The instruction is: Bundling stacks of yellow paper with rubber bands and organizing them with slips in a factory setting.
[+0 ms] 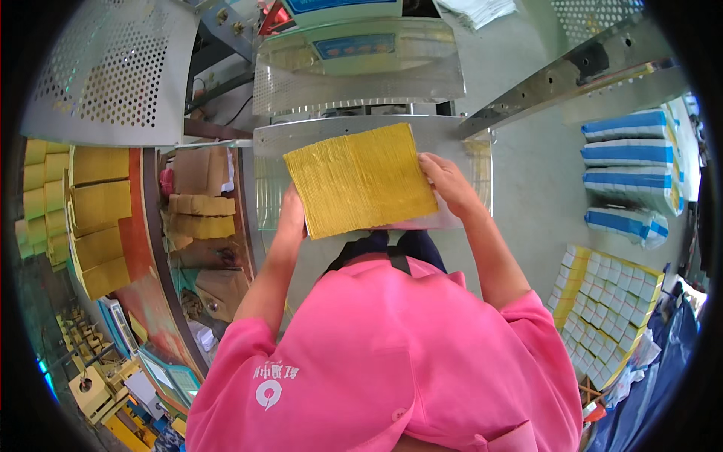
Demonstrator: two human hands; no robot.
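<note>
A thick stack of gold-yellow paper sheets [361,181] is held between my two hands, tilted with its right end higher. Its fine layered edges face up. My left hand [292,212] presses against the lower left end, most of its fingers hidden behind the stack. At the right end my right hand [446,181] grips the side, fingers bent over the edge near the upper corner. Beneath the stack lies a metal machine table [275,139]; whether the stack touches it I cannot tell.
A clear machine guard [361,68] stands just beyond the table. On the left, more gold paper stacks [102,203] line a red-brown bench [138,226]. A slanted steel beam [565,79] crosses the far right. Blue-and-white wrapped packs [626,154] and banded white bundles [606,309] sit at right.
</note>
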